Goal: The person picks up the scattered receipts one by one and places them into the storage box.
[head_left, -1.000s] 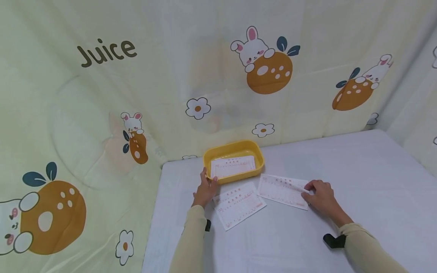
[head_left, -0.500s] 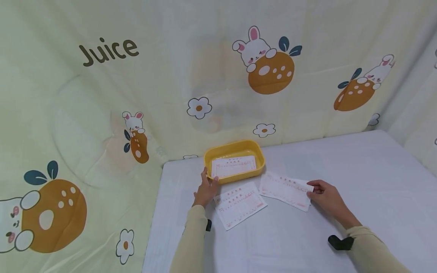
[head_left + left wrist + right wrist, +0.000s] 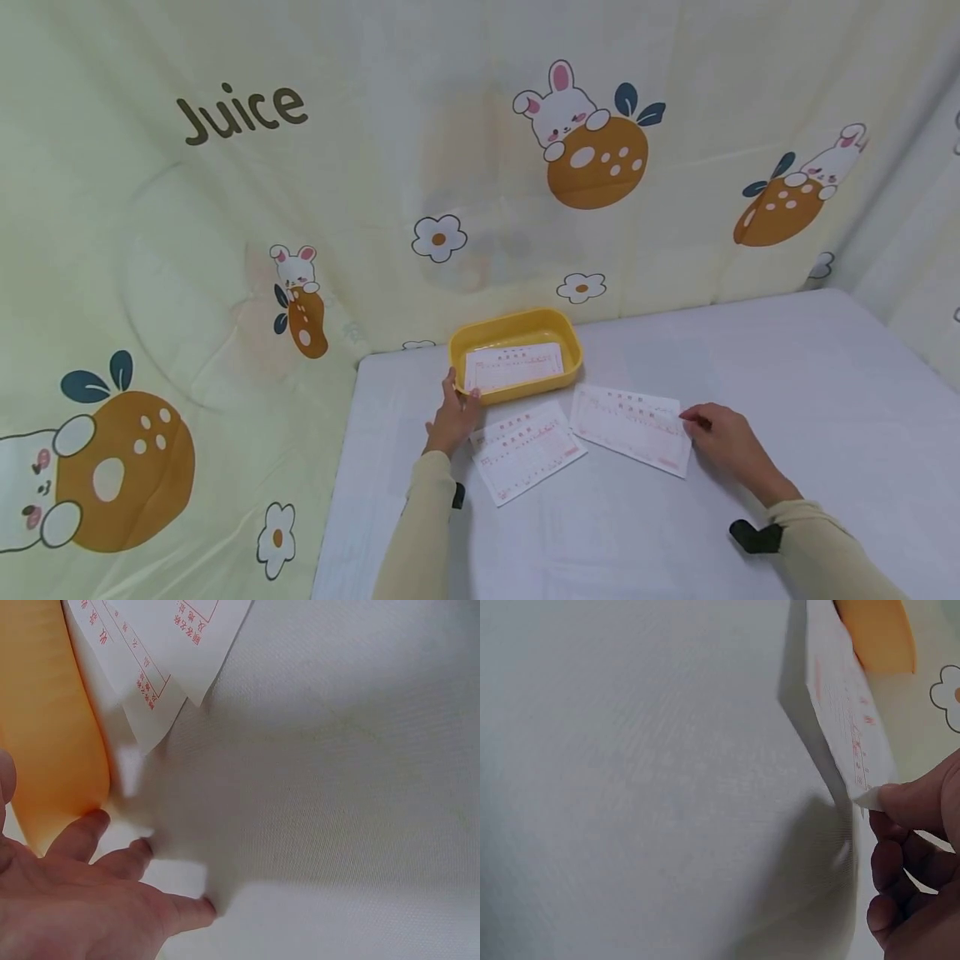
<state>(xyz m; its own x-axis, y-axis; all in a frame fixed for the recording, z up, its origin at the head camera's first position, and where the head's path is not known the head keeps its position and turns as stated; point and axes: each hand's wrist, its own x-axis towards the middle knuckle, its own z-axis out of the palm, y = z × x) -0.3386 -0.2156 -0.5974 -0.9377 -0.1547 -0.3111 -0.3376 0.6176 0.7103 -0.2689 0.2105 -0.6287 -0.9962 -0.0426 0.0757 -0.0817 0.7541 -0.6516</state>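
- Right hand [image 3: 720, 435] pinches the right-hand corner of a printed paper slip [image 3: 632, 428]; wrist view shows thumb and fingers [image 3: 900, 862] curled onto that corner, which is lifted off the white tabletop [image 3: 787, 375].
- The slip lies toward the middle of the tabletop, just in front of the yellow tray [image 3: 516, 326].
- Left hand [image 3: 452, 417] rests with relaxed, straight fingers [image 3: 120, 855] against the tray's near left corner, gripping nothing.
- Tray sits at the tabletop's back edge, near its left corner, with one slip [image 3: 514, 366] inside.
- A small stack of slips [image 3: 525, 450] lies between the two hands, just in front of the tray.
- Risks, as judged: the hold is on one corner only, so the sheet could sag, bend or slip free when lifted. The trailing end could drag across the stack and scatter it. The tray is only steadied, so a nudge could shift it.
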